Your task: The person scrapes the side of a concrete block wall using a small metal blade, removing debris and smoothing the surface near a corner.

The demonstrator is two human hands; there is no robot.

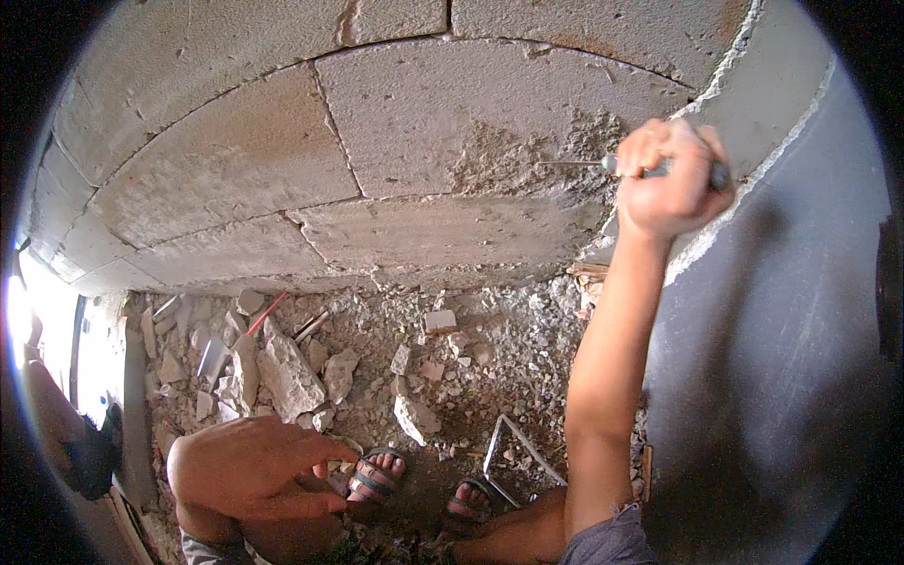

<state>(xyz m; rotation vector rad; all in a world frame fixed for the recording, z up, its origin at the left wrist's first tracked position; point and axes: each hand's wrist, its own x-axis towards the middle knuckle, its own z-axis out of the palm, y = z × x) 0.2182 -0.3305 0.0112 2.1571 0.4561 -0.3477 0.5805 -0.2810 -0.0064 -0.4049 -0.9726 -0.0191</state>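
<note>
My right hand (670,179) is raised at the right of the block wall (405,113). It is closed around the handle of a screwdriver (571,163), whose thin metal shaft points left across a rough, chipped patch (508,158) of the wall. Whether the tip touches the wall I cannot tell. Some blur shows on this hand. Low on the left, my left hand (282,461) lies over my bent knee, its fingers loosely stretched to the right and holding nothing.
Broken masonry chunks (287,372) and rubble cover the floor along the wall. Among them lie a red stick (266,314), a small pale block (440,322) and a bent white strip (492,450) near my sandalled feet (377,474). A smooth grey wall (753,377) stands on the right.
</note>
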